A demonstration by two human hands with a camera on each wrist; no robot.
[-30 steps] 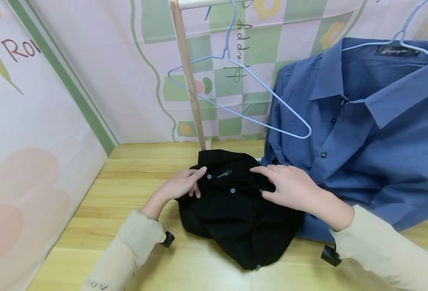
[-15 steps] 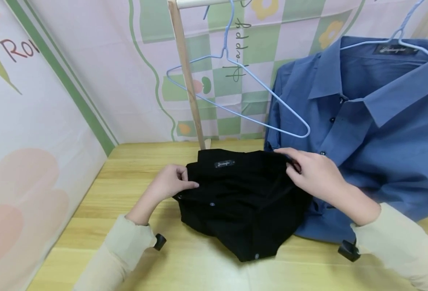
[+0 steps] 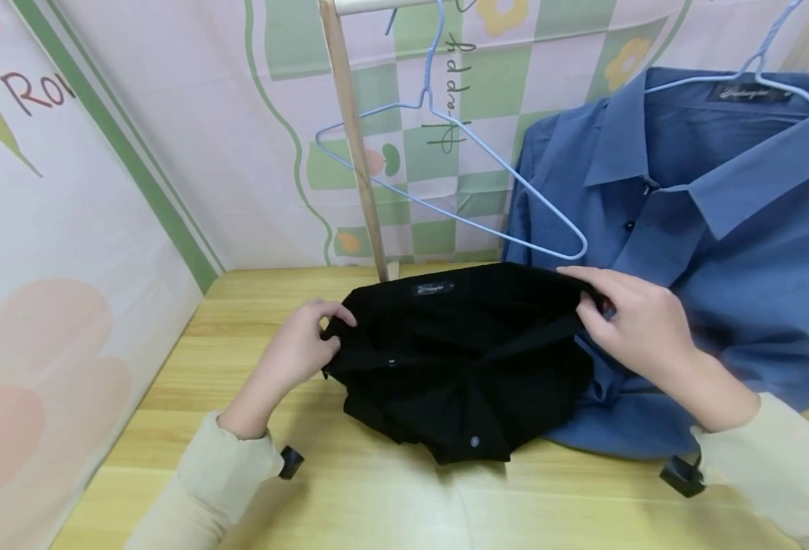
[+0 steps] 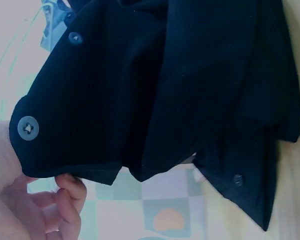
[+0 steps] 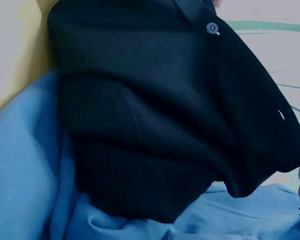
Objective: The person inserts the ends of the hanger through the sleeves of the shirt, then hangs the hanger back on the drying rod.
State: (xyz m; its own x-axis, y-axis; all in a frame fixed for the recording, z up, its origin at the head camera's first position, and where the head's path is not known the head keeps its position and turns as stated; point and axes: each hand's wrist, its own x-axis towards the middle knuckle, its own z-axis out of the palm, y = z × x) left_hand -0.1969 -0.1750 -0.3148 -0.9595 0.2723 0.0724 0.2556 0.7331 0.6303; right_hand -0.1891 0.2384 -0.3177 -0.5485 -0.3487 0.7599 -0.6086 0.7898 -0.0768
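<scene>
Between the two hands a black button-up shirt (image 3: 459,359) is spread at its collar, with the label at the inside neck showing in the head view. My left hand (image 3: 301,344) pinches the collar's left end; in the left wrist view its fingertips (image 4: 70,187) curl at the cloth edge near a grey button (image 4: 28,128). My right hand (image 3: 638,321) grips the collar's right end, thumb below and fingers above. The shirt's lower part lies bunched on the wooden table (image 3: 170,435). In the right wrist view black cloth covers most of the picture.
An unloaded light blue hanger (image 3: 507,229) hangs from a wooden rack (image 3: 352,137) behind the shirt. To the right a blue shirt (image 3: 720,260) hangs on a second hanger (image 3: 762,72), its lower part resting on the table. Patterned cloth (image 3: 287,92) lines the back and left.
Both hands have moved apart, the right one further right and slightly up, the left one left. The black shirt's collar has been drawn wide and raised, and its lower edge has pulled back.
</scene>
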